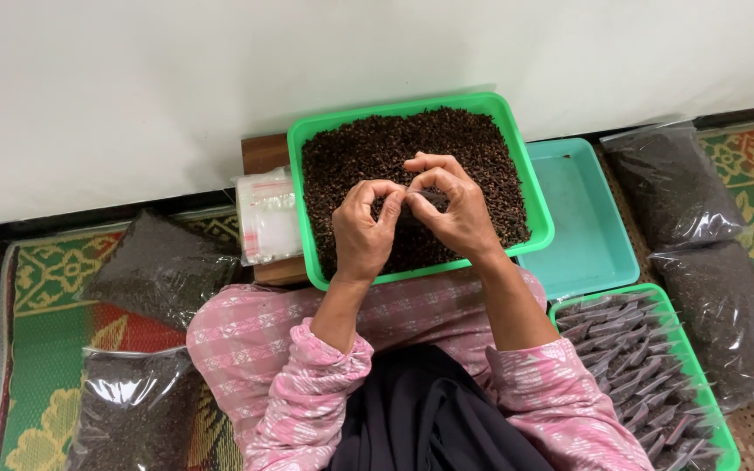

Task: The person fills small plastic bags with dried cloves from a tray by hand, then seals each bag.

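Two hands at work over a green tray [541, 228] heaped with dark cloves [368, 148]: left hand [366, 228] and right hand [455, 208] pinching the ends of a small filled sachet [419, 202] between fingertips, just above the heap. Beside the tray, a stack of empty clear bags [270, 216], an empty teal tray [582, 218] and a second green tray [726, 440] packed with finished sachets [634, 366]. Around the mat, four large clear sacks [161, 266] of cloves.
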